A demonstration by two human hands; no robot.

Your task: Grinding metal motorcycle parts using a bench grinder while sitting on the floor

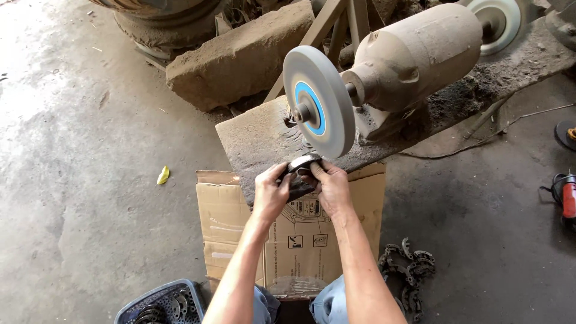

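Observation:
My left hand (271, 193) and my right hand (330, 187) together grip a curved dark metal piece (300, 170), a brake-shoe shape. I hold it up against the lower edge of a grey grinding wheel (320, 102) with a blue centre label. The wheel sits on the shaft of a dusty bench grinder motor (414, 57), which stands on a rough wooden plank (264, 138). A second wheel (498, 21) is at the motor's far end. Whether the wheels are spinning I cannot tell.
A flattened cardboard box (228, 222) lies under my arms. Several curved metal pieces are heaped on the floor (408, 273) at my right. A blue basket (162, 303) with more pieces stands at lower left. A stone block (240, 57) lies behind; a red power tool (567, 195) at right.

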